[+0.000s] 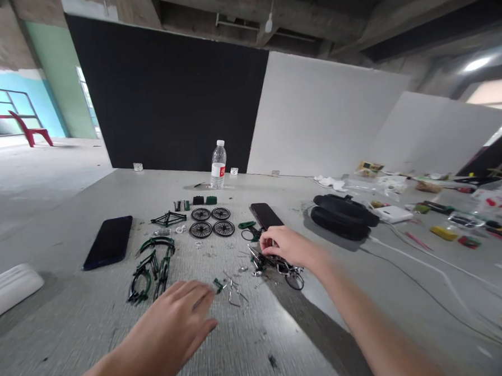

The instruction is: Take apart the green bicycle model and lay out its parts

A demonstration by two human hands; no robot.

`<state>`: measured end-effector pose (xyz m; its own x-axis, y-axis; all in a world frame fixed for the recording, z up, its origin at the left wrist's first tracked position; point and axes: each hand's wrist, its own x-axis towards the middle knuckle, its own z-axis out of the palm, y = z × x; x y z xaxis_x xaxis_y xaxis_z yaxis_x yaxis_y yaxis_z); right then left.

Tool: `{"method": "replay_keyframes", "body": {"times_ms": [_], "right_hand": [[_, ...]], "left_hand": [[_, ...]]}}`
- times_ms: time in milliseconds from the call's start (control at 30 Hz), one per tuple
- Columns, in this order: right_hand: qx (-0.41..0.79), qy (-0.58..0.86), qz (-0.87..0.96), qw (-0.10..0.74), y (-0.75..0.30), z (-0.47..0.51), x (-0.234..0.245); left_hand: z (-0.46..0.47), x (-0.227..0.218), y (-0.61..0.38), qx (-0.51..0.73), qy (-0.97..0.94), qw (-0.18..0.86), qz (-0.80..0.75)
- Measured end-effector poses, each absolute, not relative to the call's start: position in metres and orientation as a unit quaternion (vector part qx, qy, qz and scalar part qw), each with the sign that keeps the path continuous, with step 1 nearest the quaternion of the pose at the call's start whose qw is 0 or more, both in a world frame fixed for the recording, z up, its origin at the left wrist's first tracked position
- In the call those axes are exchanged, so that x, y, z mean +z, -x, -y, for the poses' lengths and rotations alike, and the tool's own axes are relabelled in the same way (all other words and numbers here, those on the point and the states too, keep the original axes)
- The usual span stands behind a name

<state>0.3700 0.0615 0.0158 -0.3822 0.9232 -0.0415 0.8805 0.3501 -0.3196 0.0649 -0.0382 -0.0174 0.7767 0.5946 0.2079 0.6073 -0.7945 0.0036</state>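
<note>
My left hand [176, 321] hovers low over the table with its fingers stretched out and nothing in it. Just beyond its fingertips lie a small green part [218, 285] and thin silver rods [235, 292]. Over a pile of small metal and black parts [275, 261], my right hand [285, 245] is pinched closed; what its fingertips hold, if anything, is hidden. Several black spoked toy wheels [201, 230] lie grouped in the middle. Left of them are a dark miniature bicycle frame [168, 217], green curved pieces [157, 244] and more green frame parts [148, 275].
A water bottle [218, 166] stands behind the parts. One dark phone [108, 242] lies left, another [266, 215] by my right hand. A black case [340, 217], white cables [423, 257] and clutter cover the right side. Black and white panels [174, 96] rise behind.
</note>
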Motion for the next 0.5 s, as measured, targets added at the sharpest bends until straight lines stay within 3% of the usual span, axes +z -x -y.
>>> {"method": "replay_keyframes", "body": {"times_ms": [300, 500], "right_hand": [[0.103, 0.556, 0.823, 0.048, -0.369, -0.063, 0.008], [0.05, 0.52, 0.844, 0.121, -0.332, -0.047, 0.012]], "left_hand": [[0.039, -0.016, -0.067, -0.089, 0.936, 0.04, 0.339], [0.041, -0.012, -0.069, -0.068, 0.934, 0.041, 0.349]]}}
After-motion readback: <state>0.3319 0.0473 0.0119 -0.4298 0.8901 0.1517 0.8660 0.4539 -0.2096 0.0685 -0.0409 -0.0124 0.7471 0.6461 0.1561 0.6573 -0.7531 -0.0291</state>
